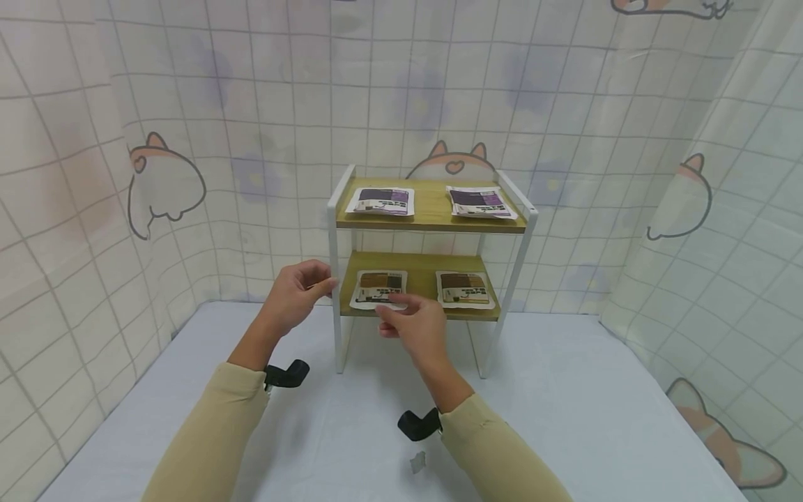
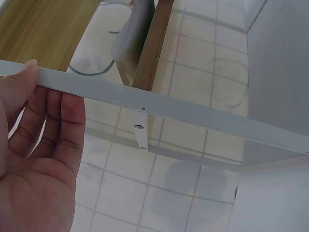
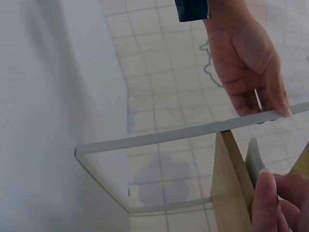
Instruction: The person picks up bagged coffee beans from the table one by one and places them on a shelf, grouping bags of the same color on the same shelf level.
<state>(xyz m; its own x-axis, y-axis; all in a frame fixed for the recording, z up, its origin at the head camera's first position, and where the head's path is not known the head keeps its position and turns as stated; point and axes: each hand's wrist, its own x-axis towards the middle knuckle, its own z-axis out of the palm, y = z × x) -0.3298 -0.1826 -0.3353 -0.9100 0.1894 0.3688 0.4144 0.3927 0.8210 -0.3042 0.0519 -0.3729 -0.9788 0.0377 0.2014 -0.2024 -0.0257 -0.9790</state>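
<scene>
A two-tier shelf with a white frame [image 1: 332, 244] and wooden boards stands at the back of the table. My left hand [image 1: 327, 284] holds the frame's left front post; in the left wrist view the left hand [image 2: 41, 99] has its thumb on the white bar [image 2: 169, 108] and its fingers behind it. My right hand [image 1: 395, 308] pinches the front edge of the left brown-labelled packet [image 1: 379, 284] on the lower board. In the right wrist view the right hand [image 3: 277, 198] grips the packet's pale edge [image 3: 253, 162] beside the lower board [image 3: 229, 188].
A second brown-labelled packet [image 1: 464, 289] lies on the lower board's right side. Two purple-labelled packets [image 1: 383, 201] [image 1: 482, 202] lie on the top board. Cat-print curtains enclose the white table [image 1: 564, 404]. A small scrap [image 1: 417, 461] lies near my right sleeve.
</scene>
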